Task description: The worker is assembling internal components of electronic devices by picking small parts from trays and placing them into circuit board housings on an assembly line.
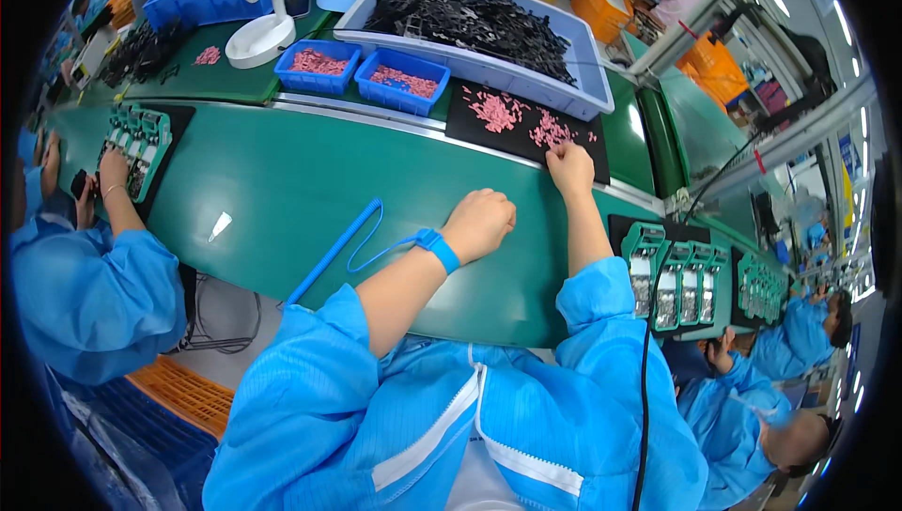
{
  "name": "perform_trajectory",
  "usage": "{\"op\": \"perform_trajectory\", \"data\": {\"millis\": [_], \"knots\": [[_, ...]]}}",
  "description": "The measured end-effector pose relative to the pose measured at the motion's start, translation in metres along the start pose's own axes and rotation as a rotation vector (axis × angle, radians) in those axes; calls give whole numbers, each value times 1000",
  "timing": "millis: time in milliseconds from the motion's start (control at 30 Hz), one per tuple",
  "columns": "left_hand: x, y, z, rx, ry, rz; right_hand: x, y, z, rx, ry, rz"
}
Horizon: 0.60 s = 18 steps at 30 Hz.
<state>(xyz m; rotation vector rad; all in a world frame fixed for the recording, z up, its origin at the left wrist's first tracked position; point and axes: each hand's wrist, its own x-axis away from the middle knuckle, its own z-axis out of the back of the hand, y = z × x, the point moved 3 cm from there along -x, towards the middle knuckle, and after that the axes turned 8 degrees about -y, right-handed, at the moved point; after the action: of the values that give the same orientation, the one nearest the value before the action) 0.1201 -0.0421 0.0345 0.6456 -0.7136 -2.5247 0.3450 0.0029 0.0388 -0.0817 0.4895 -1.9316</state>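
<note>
My right hand [571, 171] reaches to a black mat [523, 142], its fingers pinched at the near edge of a pile of small pink pieces [552, 129]. Whatever is between those fingertips is too small to make out. A second pile of pink pieces [495, 111] lies just left on the same mat. My left hand [479, 224] rests closed over the green work surface [282, 173], fingers curled under so that anything inside is hidden. Around my left wrist is a blue wrist strap [438, 250], its coiled blue cord [336, 250] running toward the table's front edge.
Two blue bins [403, 82] of pink pieces and a large tub [592, 79] of black parts stand behind, beside a white fan [260, 39]. Green fixtures [684, 278] sit at right. At left a co-worker's hand [114, 169] is on another fixture [141, 140]. Dark cable hangs at my right.
</note>
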Motion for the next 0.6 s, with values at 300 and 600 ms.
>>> {"op": "perform_trajectory", "data": {"millis": [300, 600], "knots": [[13, 8, -14, 5, -20, 8, 31, -13, 1, 325, 32, 110], [19, 8, -18, -39, 48, 34, 124, -17, 3, 127, 91, 328]]}}
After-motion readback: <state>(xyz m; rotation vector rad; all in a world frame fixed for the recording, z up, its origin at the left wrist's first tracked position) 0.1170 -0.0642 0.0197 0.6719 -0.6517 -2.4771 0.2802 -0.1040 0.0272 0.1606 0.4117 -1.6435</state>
